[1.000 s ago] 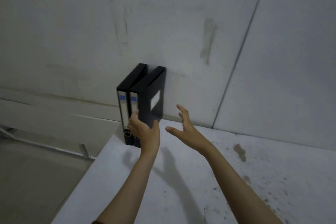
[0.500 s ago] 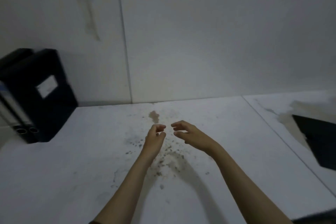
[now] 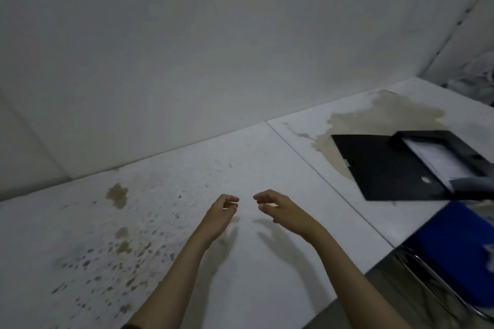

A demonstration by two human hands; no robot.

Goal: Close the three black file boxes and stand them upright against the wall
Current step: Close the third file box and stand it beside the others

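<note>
Left hand [image 3: 219, 218] and right hand [image 3: 283, 212], loosely curled and empty, above the table [image 3: 267, 157]; open file box [image 3: 406, 165] at its right edge.

My stained white surface [image 3: 240, 168] carries one open black file box [image 3: 395, 168], lying flat with papers [image 3: 438, 160] inside.

Both hands hover empty over the stained white table [image 3: 187, 168], the left hand [image 3: 220, 215] and right hand [image 3: 283, 211] loosely curled, fingertips near each other. At the right, a black file box [image 3: 387, 168] lies open flat, papers showing inside, well apart from the hands. A blue chair seat [image 3: 454, 248] sits beside the table edge.
</note>
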